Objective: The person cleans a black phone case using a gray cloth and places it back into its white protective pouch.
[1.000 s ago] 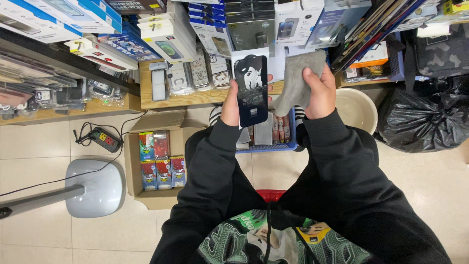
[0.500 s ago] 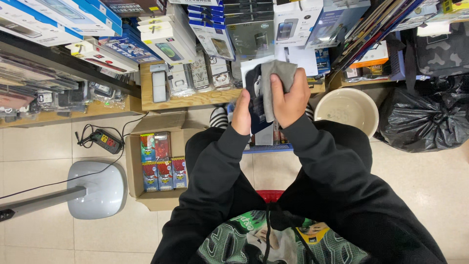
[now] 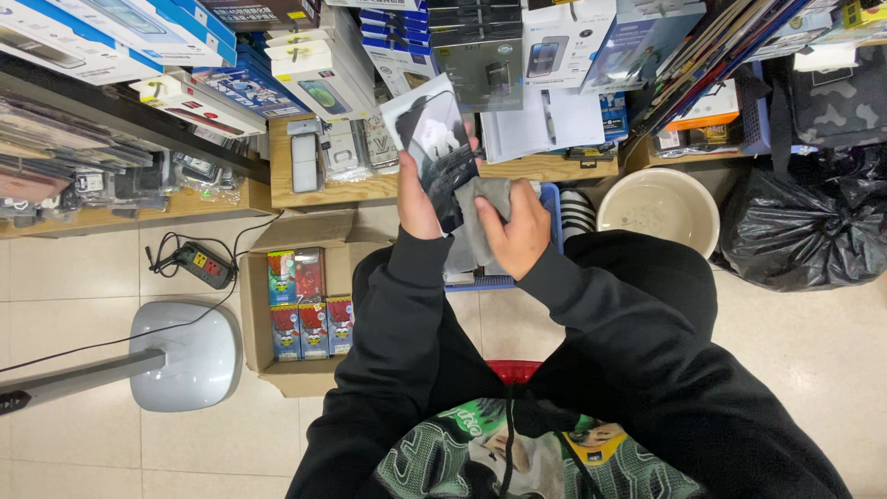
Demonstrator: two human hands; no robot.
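Hands | left hand (image 3: 418,199) gripping dark phone case (image 3: 432,139) | right hand (image 3: 514,231) closed on grey cloth (image 3: 480,199)

Single head camera looks steeply down, close above the hands.

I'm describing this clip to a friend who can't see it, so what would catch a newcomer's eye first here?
At the centre, the left hand holds up a flat black-and-white packet while the right hand presses a grey cloth against it. Behind them, wooden shelves are crammed with boxed goods. On the floor to the left sits an open cardboard box of colourful small packs, beside a white stand base.
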